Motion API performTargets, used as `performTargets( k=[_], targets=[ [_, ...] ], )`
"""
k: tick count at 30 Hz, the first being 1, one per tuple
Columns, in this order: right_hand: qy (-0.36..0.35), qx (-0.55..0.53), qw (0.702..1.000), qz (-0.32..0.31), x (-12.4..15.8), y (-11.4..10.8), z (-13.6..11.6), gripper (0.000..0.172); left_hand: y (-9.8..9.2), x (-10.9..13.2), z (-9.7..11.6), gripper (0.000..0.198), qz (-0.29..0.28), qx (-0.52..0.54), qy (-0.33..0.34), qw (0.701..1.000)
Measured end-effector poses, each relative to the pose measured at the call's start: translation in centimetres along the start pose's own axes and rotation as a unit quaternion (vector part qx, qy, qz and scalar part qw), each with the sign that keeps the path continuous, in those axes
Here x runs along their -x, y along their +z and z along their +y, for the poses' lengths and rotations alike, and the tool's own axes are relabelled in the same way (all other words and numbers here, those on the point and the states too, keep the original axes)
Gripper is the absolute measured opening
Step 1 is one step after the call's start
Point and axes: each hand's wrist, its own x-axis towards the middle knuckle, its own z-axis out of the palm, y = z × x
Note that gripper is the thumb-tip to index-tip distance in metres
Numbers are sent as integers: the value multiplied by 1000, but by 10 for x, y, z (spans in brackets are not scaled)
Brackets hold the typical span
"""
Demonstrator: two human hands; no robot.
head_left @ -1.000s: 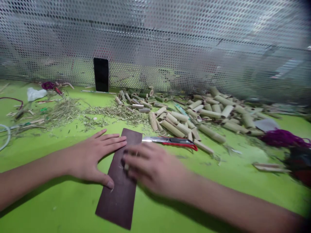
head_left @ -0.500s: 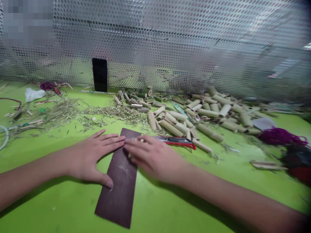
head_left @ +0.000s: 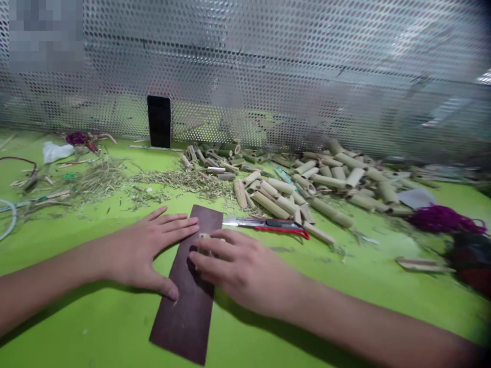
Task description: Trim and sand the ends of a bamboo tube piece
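A dark brown rectangular sheet [head_left: 184, 312] lies on the green table [head_left: 268, 327] in front of me. My left hand [head_left: 148, 250] lies flat on the sheet's left edge with its fingers stretched out. My right hand [head_left: 233, 266] presses down on the sheet's upper part, fingers curled over a short pale bamboo piece [head_left: 205, 236] that peeks out under the fingertips. A red and black utility knife [head_left: 268, 225] with its blade out lies just beyond my right hand.
A heap of cut bamboo tubes [head_left: 307, 184] spreads across the middle and right. Dry shavings [head_left: 115, 179] cover the left. A black phone [head_left: 159, 121] leans on the perforated metal screen [head_left: 268, 76]. Purple yarn [head_left: 441, 217] lies at the right, and bits of cord at the left edge.
My right hand slid up the sheet toward the knife, then came back down a little, still over the bamboo piece. My left hand stayed flat on the sheet.
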Motion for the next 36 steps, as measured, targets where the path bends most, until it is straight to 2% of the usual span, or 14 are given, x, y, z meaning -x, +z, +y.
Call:
performTargets(
  k=[2,5,6,9,10,13,15,19,23,24,28,32,33,36],
  targets=[
    [12,7,1000,3,-1,0,-1,26,0,0,0,113,0,0,0,1000],
    [74,37,996,21,-1,1,-7,27,1,0,-1,113,6,0,3,1000],
    [70,31,997,24,0,2,-10,27,1,0,-1,113,6,1,4,1000],
    [-28,-40,999,18,1,4,-15,24,0,1,0,112,0,4,1,1000],
    [-41,-53,998,19,1,5,-14,21,0,1,0,112,-1,4,0,1000],
    [31,-23,998,43,1,5,-4,19,0,0,0,113,-3,1,-2,1000],
    [53,-4,997,48,1,4,-2,21,-1,0,0,113,-6,0,-4,1000],
    [-31,-46,998,33,1,1,-12,26,-1,0,1,112,-10,-2,-7,1000],
    [60,9,998,6,1,-1,-13,26,-1,0,1,113,-10,0,-8,1000],
    [62,13,998,-1,1,-2,-13,25,-1,0,1,113,-13,2,-7,1000],
    [-8,-23,1000,-6,2,-1,-11,25,-1,0,1,112,-21,2,-8,1000],
    [77,25,997,11,1,-1,-12,25,0,0,1,115,-18,2,-19,1000],
    [73,20,997,13,1,-1,-14,24,0,0,1,115,-19,3,-19,1000],
    [-26,-34,999,-9,2,1,-19,23,-1,0,2,115,-19,4,-14,1000]
  ],
)
